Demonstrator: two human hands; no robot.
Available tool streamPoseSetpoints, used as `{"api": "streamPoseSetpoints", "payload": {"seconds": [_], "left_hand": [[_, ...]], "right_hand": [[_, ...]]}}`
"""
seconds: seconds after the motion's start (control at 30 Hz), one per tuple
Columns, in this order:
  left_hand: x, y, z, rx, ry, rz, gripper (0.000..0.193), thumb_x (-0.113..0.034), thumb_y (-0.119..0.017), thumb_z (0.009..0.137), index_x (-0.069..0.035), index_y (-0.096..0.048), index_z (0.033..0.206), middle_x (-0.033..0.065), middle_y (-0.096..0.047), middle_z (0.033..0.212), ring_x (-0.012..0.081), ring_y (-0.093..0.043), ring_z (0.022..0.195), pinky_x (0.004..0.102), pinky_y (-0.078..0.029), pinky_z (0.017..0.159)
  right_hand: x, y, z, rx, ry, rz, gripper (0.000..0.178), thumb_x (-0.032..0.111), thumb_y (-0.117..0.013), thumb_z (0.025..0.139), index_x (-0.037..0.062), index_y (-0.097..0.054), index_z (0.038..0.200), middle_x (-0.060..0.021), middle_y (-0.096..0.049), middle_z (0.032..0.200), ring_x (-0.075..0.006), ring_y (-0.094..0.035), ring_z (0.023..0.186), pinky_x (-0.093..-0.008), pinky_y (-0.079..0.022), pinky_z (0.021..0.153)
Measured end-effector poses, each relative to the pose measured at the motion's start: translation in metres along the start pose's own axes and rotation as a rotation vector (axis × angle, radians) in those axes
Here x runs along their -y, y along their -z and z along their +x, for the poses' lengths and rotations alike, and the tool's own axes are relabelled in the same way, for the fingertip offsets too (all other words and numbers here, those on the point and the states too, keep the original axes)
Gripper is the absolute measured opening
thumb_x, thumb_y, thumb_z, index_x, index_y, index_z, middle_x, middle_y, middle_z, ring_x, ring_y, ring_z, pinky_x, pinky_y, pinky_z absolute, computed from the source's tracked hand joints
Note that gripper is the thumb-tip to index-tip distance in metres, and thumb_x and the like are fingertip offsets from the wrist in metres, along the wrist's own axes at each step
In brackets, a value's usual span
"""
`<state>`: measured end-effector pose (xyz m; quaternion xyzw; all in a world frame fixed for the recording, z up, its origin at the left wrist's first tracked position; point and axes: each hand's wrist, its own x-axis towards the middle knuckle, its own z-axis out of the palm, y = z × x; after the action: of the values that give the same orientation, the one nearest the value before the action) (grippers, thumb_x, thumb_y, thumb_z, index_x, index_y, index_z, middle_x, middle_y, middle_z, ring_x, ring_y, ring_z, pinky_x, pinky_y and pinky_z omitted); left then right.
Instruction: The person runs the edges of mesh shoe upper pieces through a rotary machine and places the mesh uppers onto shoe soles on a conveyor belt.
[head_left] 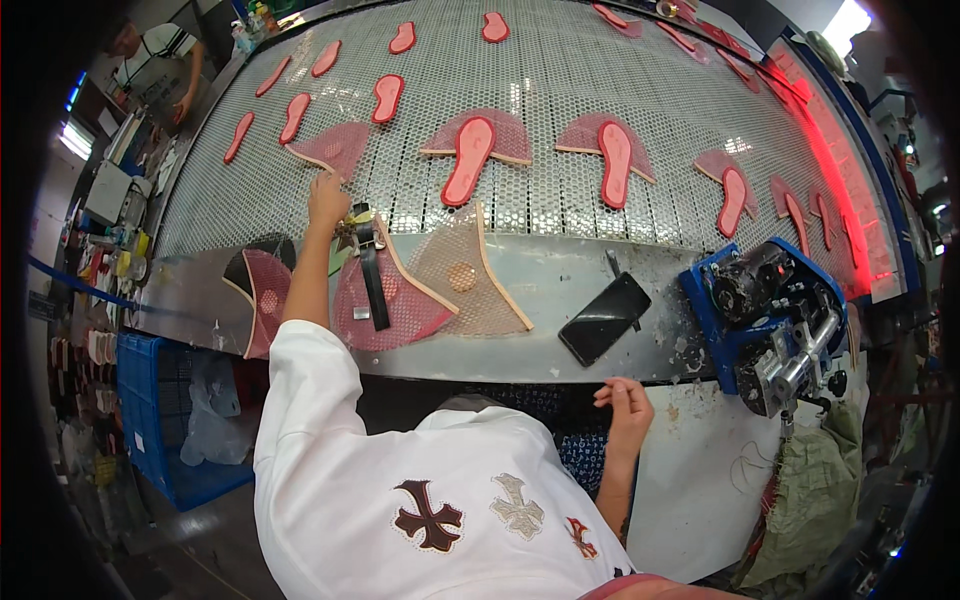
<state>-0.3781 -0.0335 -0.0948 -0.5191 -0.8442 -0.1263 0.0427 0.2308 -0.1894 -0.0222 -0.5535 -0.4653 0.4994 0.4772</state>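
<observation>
My left hand [328, 203] reaches forward onto the metal mesh conveyor [250, 205]. Its fingers are closed at the near edge of a pink mesh shoe upper [340, 147] with a pale trimmed border; the fingertips are partly hidden. Under that forearm, more cut uppers lie on the steel ledge [545, 265]: a pink one [405, 312], a beige one [465, 262] and a pink one [268, 290] at the left. My right hand [627, 405] hovers by the ledge's front edge, holding nothing, fingers loosely bent and apart.
Several red-pink shoe lasts or soles [468, 165] lie on the conveyor, some over mesh uppers. A black phone [605, 318] and a blue-framed machine [765, 325] sit at right. A dark strap [372, 280] lies across the uppers. A blue crate [150, 400] stands lower left; a person [160, 65] is far left.
</observation>
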Motion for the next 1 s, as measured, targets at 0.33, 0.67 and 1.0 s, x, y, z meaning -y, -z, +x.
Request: {"api": "streamPoseSetpoints", "payload": {"seconds": [0.33, 0.67, 1.0], "left_hand": [[0.004, -0.036, 0.058, -0.328, -0.007, -0.137, 0.051, -0.007, -0.053, 0.079, -0.005, -0.049, 0.129, 0.0191, -0.050, 0.128, 0.0436, -0.046, 0.118, 0.0502, -0.040, 0.099], [-0.034, -0.011, 0.087, 0.150, 0.192, 0.009, 0.031, -0.017, -0.050, 0.083, -0.013, -0.068, 0.108, 0.0157, -0.062, 0.117, 0.0377, -0.056, 0.110, 0.0494, -0.047, 0.090], [-0.084, -0.022, 0.143, -0.208, 0.094, 0.022, 0.046, -0.037, -0.054, 0.086, -0.008, -0.057, 0.121, 0.0198, -0.061, 0.113, 0.0392, -0.056, 0.108, 0.0495, -0.045, 0.090]], "right_hand": [[-0.010, -0.088, 0.018, -0.028, 0.671, -0.777, 0.043, 0.004, -0.062, 0.078, 0.0018, -0.055, 0.119, -0.0167, -0.052, 0.125, -0.0339, -0.046, 0.123, -0.0457, -0.033, 0.107], [-0.046, -0.083, 0.028, 0.090, 0.799, -0.893, 0.050, 0.022, -0.057, 0.075, 0.0024, -0.057, 0.121, -0.0169, -0.056, 0.130, -0.0329, -0.050, 0.125, -0.0529, -0.028, 0.110], [-0.056, -0.088, 0.030, -0.025, 0.842, -1.073, 0.052, 0.043, -0.048, 0.080, 0.0067, -0.059, 0.115, -0.0121, -0.062, 0.123, -0.0266, -0.056, 0.120, -0.0559, -0.015, 0.114]]}}
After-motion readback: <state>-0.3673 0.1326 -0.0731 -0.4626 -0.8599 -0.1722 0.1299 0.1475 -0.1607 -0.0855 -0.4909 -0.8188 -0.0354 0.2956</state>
